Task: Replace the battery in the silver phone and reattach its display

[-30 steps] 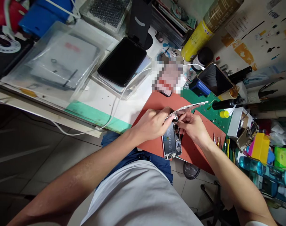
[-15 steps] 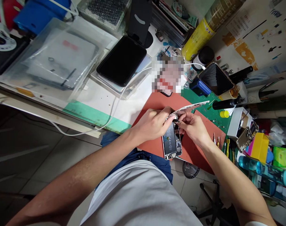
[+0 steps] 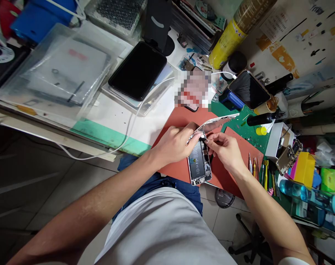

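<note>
An opened smartphone (image 3: 198, 163) lies on a red-brown mat (image 3: 170, 169), its black battery and inner parts bare. Its screen panel (image 3: 218, 123) stands tilted up from the far end, the inner side facing me. My left hand (image 3: 181, 141) is closed around the near part of that panel, thumb by the phone's top end. Close beside it, my right hand (image 3: 224, 147) has thumb and forefinger pinched at the phone's upper right corner, under the raised panel. Whatever lies between those fingertips is too small to make out.
Screwdrivers (image 3: 254, 169) lie at the mat's right edge, beside a white box (image 3: 279, 141). A black phone (image 3: 138, 70) rests on a clear case to the left. Another phone (image 3: 248, 90) stands behind, with a white cable (image 3: 131, 129) crossing the bench. A yellow can (image 3: 225, 46) stands at the back.
My view has shifted slightly, so everything sits a little further left. Both hands keep nearly the same hold at the phone's top end, with only small finger movement on the right.
</note>
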Demonstrator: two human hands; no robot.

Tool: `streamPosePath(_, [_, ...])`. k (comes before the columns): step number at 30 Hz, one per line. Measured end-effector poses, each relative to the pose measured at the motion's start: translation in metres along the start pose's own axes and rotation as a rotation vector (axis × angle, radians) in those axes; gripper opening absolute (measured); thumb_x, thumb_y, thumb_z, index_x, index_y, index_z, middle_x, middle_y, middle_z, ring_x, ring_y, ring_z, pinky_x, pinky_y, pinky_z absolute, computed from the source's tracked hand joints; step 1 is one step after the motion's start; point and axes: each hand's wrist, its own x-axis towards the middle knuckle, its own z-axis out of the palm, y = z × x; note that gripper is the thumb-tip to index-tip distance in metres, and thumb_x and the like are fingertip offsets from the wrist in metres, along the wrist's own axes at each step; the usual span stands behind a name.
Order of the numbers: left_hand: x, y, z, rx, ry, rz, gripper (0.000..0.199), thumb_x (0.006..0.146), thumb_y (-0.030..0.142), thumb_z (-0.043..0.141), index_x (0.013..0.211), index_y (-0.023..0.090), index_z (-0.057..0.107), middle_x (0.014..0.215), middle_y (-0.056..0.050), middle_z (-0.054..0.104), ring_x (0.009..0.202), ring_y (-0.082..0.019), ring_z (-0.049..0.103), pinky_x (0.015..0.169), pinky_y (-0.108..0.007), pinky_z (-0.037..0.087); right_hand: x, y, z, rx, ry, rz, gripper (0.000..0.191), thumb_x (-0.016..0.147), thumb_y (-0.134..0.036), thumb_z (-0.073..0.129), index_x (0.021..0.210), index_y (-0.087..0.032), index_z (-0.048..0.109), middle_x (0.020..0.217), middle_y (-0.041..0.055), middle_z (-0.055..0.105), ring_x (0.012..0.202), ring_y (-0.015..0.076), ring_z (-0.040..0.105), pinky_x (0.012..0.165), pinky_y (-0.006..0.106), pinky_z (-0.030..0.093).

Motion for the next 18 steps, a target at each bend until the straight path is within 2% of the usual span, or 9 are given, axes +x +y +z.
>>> streamPosePath(4, [0.001,0.000,0.001,-0.054,0.071,-0.031,0.020,0.105,0.031,0.054,0.093,0.019,0.064,0.081,-0.002,0.077,0.062,-0.015,0.071,0.055,-0.027,0.045,0.000,-0.001,0.003,-0.013,0.029,-0.025,0.029,0.081,-0.047,0.079,0.086,-0.020,0.069,0.068,-0.0012,0.064,0.056,0.0137,0.058,0.055,0.028,0.047])
streamPosePath(7, [0.004,-0.001,0.001,-0.212,0.131,-0.176,0.010,0.098,0.028,0.066,0.093,0.020,0.063,0.083,-0.001,0.079,0.070,-0.016,0.075,0.062,-0.026,0.052,-0.006,0.001,0.003,0.001,0.047,-0.071,0.025,0.086,-0.045,0.075,0.090,-0.021,0.070,0.075,0.0004,0.067,0.058,0.0138,0.059,0.058,0.029,0.050])
streamPosePath(9, [0.007,-0.003,0.000,-0.378,0.143,-0.309,0.011,0.094,0.028,0.070,0.096,0.020,0.063,0.087,-0.002,0.080,0.075,-0.017,0.077,0.066,-0.027,0.057,-0.014,0.002,0.002,-0.024,0.097,-0.150,0.021,0.093,-0.042,0.070,0.094,-0.021,0.070,0.082,0.0021,0.070,0.062,0.0148,0.062,0.062,0.031,0.052])
streamPosePath(11, [0.010,-0.005,0.000,-0.576,0.162,-0.424,0.016,0.092,0.031,0.072,0.100,0.020,0.063,0.090,-0.004,0.081,0.078,-0.019,0.078,0.065,-0.028,0.059,-0.025,0.001,0.001,-0.150,0.188,-0.294,0.016,0.098,-0.038,0.066,0.097,-0.023,0.072,0.090,0.0043,0.072,0.070,0.0177,0.066,0.068,0.034,0.056])
streamPosePath(14, [0.015,-0.006,-0.003,-0.842,0.177,-0.542,0.024,0.090,0.032,0.073,0.108,0.019,0.063,0.094,-0.006,0.081,0.079,-0.020,0.078,0.065,-0.030,0.062,-0.043,-0.003,0.002,-0.388,0.310,-0.616,0.008,0.100,-0.025,0.065,0.101,-0.025,0.074,0.094,0.0061,0.074,0.084,0.0212,0.071,0.077,0.037,0.059])
streamPosePath(16, [0.016,-0.004,-0.006,-0.953,0.131,-0.588,0.026,0.091,0.031,0.071,0.112,0.017,0.063,0.097,-0.008,0.081,0.078,-0.020,0.078,0.065,-0.032,0.064,-0.053,-0.008,0.004,-0.469,0.359,-0.830,0.017,0.099,-0.014,0.065,0.108,-0.026,0.073,0.096,0.0068,0.075,0.086,0.0213,0.072,0.077,0.037,0.061])
streamPosePath(18, [0.015,0.001,-0.011,-1.028,0.063,-0.624,0.027,0.093,0.029,0.070,0.116,0.016,0.063,0.101,-0.010,0.081,0.080,-0.021,0.078,0.068,-0.035,0.065,-0.061,-0.012,0.007,-0.515,0.403,-0.977,0.029,0.097,-0.007,0.066,0.118,-0.026,0.071,0.098,0.0078,0.075,0.084,0.0209,0.073,0.073,0.036,0.063])
